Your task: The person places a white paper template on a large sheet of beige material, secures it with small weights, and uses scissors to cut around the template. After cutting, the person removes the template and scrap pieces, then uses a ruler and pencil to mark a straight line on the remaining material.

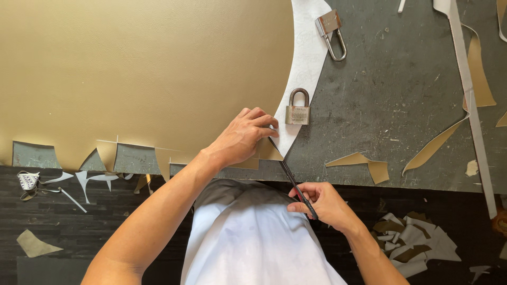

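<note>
Here the left hand [244, 138] lies flat, its fingers spread and pressing down on the white paper pattern [305, 63] and the gold leather sheet [142, 74] under it, probably so that they do not slide. The right hand [323, 203] is closed around a thin dark knife [293, 182], held like a pen; its tip points to about 11 o'clock and meets the lower point of the pattern, just beside the left fingers.

A closed padlock [298, 108] stands on the pattern at 1 o'clock from the left hand, it seems as a weight. A second padlock [331, 30], with its shackle open, lies farther at 1 o'clock, partly on the pattern's edge.

The dark cutting table [401, 95] is scratched and carries gold offcuts [362, 164] at 3 o'clock. On the dark floor, a pile of scraps [414, 243] lies at 4 o'clock, and smaller scraps at 8 o'clock.
</note>
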